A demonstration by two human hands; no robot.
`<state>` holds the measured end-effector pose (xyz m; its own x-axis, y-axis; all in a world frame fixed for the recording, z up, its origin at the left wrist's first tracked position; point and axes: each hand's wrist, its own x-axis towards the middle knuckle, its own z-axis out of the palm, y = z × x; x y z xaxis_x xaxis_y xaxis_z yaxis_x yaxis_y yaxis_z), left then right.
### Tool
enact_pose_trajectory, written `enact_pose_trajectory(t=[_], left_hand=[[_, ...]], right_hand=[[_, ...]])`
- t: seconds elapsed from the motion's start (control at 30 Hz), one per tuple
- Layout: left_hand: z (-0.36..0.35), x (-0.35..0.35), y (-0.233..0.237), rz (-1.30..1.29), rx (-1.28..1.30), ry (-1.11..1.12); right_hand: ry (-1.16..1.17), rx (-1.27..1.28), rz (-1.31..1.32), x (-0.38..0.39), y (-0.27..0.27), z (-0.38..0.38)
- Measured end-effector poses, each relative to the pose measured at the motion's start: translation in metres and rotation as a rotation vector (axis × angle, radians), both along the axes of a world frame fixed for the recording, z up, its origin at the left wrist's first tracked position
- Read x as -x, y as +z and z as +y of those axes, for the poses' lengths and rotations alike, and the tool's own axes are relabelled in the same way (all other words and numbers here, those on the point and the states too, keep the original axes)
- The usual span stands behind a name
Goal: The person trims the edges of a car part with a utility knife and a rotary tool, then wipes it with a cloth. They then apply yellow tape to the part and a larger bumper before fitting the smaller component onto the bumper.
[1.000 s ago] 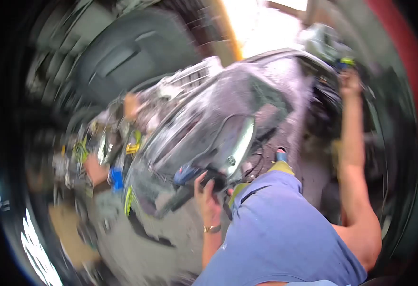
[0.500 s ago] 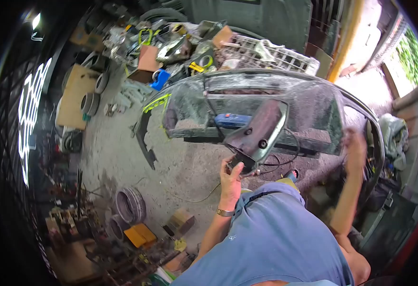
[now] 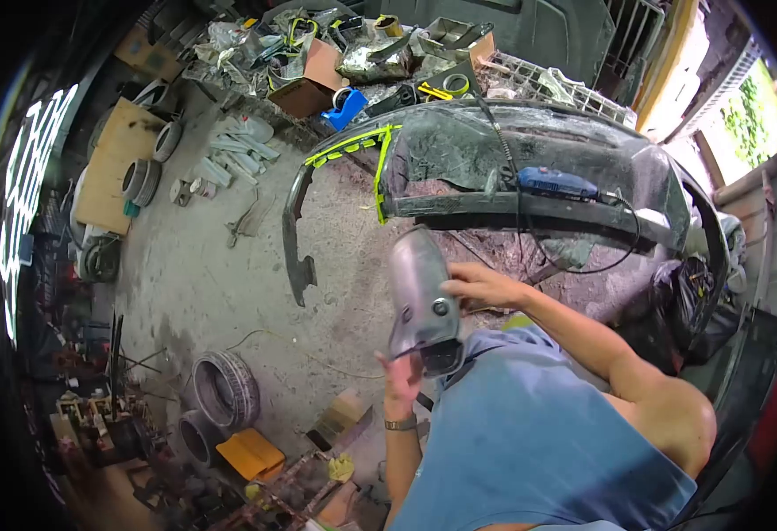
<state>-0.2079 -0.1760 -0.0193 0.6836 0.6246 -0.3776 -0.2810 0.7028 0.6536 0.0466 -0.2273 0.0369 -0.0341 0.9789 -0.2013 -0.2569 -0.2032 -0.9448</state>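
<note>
A dusty grey curved plastic part (image 3: pixel 419 288) with two round holes and a squarish dark opening at its lower end is held upright before my body. My left hand (image 3: pixel 401 382) grips its lower end, with some fingers hidden behind it. My right hand (image 3: pixel 484 287) holds the part's right edge, fingers bent against it. Beyond them stands a large dark car bumper (image 3: pixel 450 208), dusty and edged with yellow-green tape (image 3: pixel 383 177) at the left. On the bumper lies a blue rotary tool (image 3: pixel 556 183) with a black cord.
Behind the bumper, a cluttered heap holds a cardboard box (image 3: pixel 310 84), a blue tape dispenser (image 3: pixel 346 108) and a white plastic crate (image 3: pixel 574 93). Tyres (image 3: pixel 226 389) and an orange box (image 3: pixel 251 453) are at the lower left. A thin hose (image 3: pixel 317 360) crosses the floor.
My right hand has come in from the far right to the plastic part's side. The part has moved lower and left, and turned more upright. My view has shifted.
</note>
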Motion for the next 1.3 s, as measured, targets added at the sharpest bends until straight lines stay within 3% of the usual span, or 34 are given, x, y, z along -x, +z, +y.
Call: enact_pose_trajectory(t=[0.07,0.13,0.17,0.2,0.33,0.4,0.53,0.6,0.63,0.67,0.7,0.77,0.8,0.87,0.9,0.97,1.1,1.3], left_hand=[[0.031,0.030,0.001,0.025,0.085,0.015],[0.053,0.057,-0.021,-0.154,0.126,0.009],[0.061,0.061,-0.032,-0.253,0.145,0.014],[0.061,0.059,-0.013,-0.157,0.089,0.097],[0.084,0.066,-0.010,-0.364,0.060,-0.018],[0.095,0.067,-0.012,-0.458,0.048,-0.107],[0.119,0.069,-0.008,-0.398,-0.110,0.139],[0.139,0.071,-0.017,-0.488,0.126,0.265],[0.150,0.074,-0.024,-0.461,0.112,0.286],[0.162,0.070,-0.028,-0.596,0.205,0.316],[0.175,0.061,-0.022,-0.484,0.149,0.343],[0.202,0.043,-0.007,-0.306,0.070,0.412],[0.216,0.028,-0.003,-0.257,0.048,0.434],[0.238,0.018,-0.017,-0.157,0.098,0.596],[0.251,-0.003,0.004,-0.208,0.097,0.525],[0.271,-0.036,0.040,-0.255,0.088,0.465],[0.298,-0.074,0.053,-0.162,0.059,0.429],[0.324,-0.106,0.060,-0.107,0.121,0.476]], right_hand=[[0.164,-0.075,-0.143,0.036,0.011,0.040],[0.225,-0.073,-0.377,0.064,0.021,0.072],[0.116,-0.320,-0.591,0.078,0.013,0.086],[0.114,-0.316,-0.602,0.086,0.013,0.098],[0.019,-0.429,-0.761,0.083,0.008,0.145],[-0.057,-0.415,-0.778,0.041,0.015,0.171],[-0.233,-0.212,-0.877,-0.087,0.005,0.239],[-0.284,-0.035,-0.840,-0.156,-0.009,0.269],[-0.257,0.074,-0.952,-0.198,-0.029,0.288],[-0.289,0.114,-0.956,-0.234,-0.048,0.300],[-0.323,-0.019,-1.144,-0.281,-0.090,0.319],[-0.236,0.342,-1.314,-0.326,-0.099,0.337],[-0.332,0.093,-1.426,-0.362,-0.137,0.346],[-0.328,0.068,-1.426,-0.403,-0.173,0.361],[-0.242,0.263,-1.464,-0.415,-0.176,0.370],[-0.275,0.336,-1.434,-0.424,-0.197,0.376],[-0.133,0.574,-1.379,-0.436,-0.215,0.395],[-0.142,0.440,-1.439,-0.449,-0.244,0.408]])
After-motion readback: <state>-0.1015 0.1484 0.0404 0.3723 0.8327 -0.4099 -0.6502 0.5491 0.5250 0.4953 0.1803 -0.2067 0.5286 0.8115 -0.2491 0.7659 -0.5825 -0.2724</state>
